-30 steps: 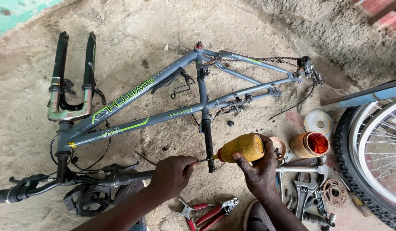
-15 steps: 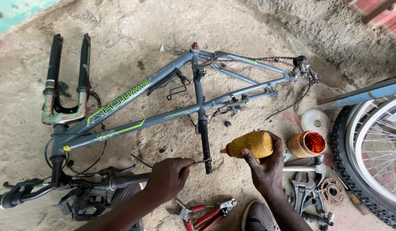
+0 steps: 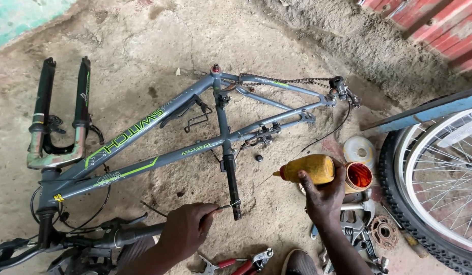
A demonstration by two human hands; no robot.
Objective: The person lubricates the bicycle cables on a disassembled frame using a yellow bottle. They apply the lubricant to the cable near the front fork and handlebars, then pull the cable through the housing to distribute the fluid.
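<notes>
Right hand (image 3: 325, 196) grips a yellow squeeze bottle (image 3: 307, 169); left hand (image 3: 187, 229) pinches thin cable (image 3: 228, 205).

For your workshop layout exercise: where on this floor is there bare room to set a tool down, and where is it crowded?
Free: the bare ground above the frame, between fork and chain; and the patch between left hand and right hand, above the pliers. Crowded: tools beside the wheel, near the bottle and tin.
</notes>
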